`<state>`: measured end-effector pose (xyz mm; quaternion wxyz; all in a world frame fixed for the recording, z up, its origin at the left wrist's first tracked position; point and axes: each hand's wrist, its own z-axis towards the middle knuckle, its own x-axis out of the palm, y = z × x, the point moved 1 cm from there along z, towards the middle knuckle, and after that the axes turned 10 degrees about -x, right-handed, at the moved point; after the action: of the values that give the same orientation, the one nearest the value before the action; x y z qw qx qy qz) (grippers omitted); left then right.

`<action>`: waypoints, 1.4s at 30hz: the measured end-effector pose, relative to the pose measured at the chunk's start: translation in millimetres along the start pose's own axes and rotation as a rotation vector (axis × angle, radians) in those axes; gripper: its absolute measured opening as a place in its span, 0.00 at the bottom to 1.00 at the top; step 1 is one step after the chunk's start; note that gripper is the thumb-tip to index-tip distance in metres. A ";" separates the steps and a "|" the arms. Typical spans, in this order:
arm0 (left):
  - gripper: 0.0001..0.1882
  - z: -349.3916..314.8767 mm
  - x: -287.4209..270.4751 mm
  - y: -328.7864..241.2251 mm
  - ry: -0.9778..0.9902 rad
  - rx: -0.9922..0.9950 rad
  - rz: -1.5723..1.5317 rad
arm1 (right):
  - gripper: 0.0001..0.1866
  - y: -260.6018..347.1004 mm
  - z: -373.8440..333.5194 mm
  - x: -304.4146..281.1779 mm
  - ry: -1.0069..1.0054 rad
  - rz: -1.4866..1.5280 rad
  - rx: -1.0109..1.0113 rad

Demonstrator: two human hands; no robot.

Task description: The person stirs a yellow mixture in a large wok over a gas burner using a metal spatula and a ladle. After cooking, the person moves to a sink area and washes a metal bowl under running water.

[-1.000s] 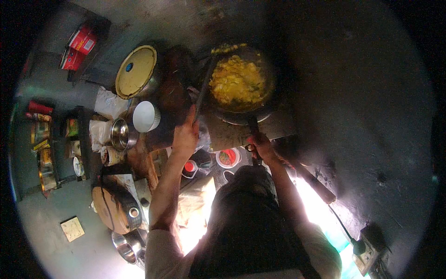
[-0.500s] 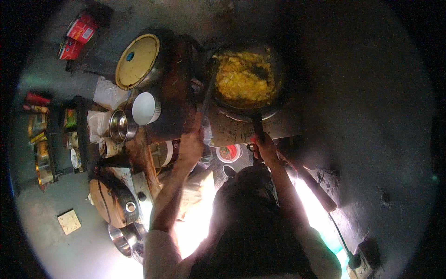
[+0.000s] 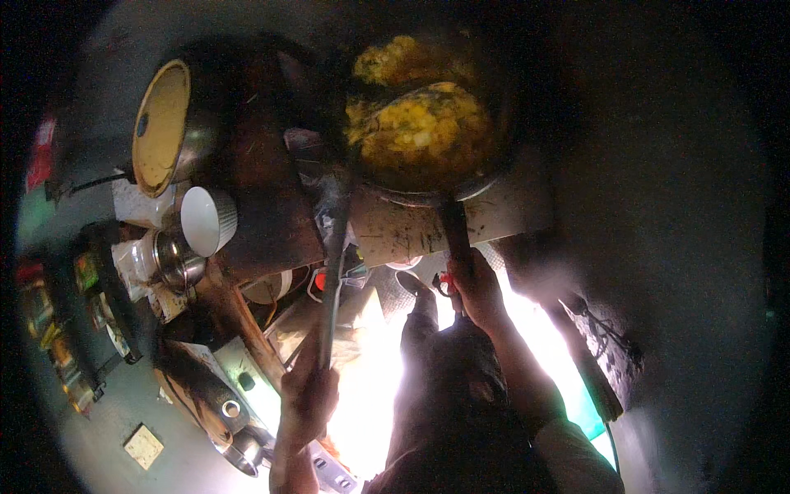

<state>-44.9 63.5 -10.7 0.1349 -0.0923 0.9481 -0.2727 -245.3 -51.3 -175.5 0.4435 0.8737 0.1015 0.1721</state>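
My right hand [image 3: 479, 290] is closed around the dark handle [image 3: 454, 230] of a deep frying pan [image 3: 399, 193]. Yellow, chunky food [image 3: 424, 132] lies in the pan, with a dark gap between a far and a near heap. In my left hand [image 3: 309, 393], a long-handled metal cooking utensil [image 3: 333, 288] is gripped low on its handle. Its shaft runs up to the pan's left side; the head is hard to make out among the food, so I cannot tell whether it is a spatula or a ladle.
Left of the pan stands a large pot with a yellowish lid [image 3: 162, 128]. Nearer are a white ribbed bowl [image 3: 207, 221] and a shiny metal bowl [image 3: 177, 262]. Packets fill a wall shelf [image 3: 62, 337] at far left. A dark wall [image 3: 658, 206] rises on the right.
My left hand has drawn back toward me, bringing the utensil's shaft into plain view. The food has shifted into two heaps. The view has shifted, and my right hand stays on the pan handle.
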 end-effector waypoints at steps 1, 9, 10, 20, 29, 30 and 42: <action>0.24 0.1 -3.0 -3.4 0.012 -0.038 -0.002 | 0.12 0.7 1.0 -1.6 0.005 0.003 -0.007; 0.23 104.7 35.0 -14.9 -0.084 0.019 0.363 | 0.16 -6.3 6.2 -2.1 -0.030 0.061 0.069; 0.23 104.8 35.5 -18.6 -0.127 0.067 0.421 | 0.15 -4.5 6.0 -2.6 -0.018 0.025 0.059; 0.22 82.6 65.2 -26.4 -0.203 -0.139 0.604 | 0.15 -6.1 3.4 -1.8 -0.007 -0.009 0.031; 0.21 15.8 16.2 -45.1 -0.302 -0.233 0.449 | 0.11 -0.7 4.2 -3.2 -0.027 -0.030 -0.019; 0.21 20.4 11.4 -39.9 -0.260 -0.241 0.443 | 0.11 -0.5 4.0 -3.3 -0.029 -0.030 -0.022; 0.20 42.0 39.5 -38.8 -0.218 0.218 1.455 | 0.11 -15.7 3.3 -1.1 -0.036 -0.096 -0.182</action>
<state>-65.6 0.7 -32.0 0.3833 0.5464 0.7184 -0.1960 -245.4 -44.9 -190.2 0.5307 0.8267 0.1194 0.1435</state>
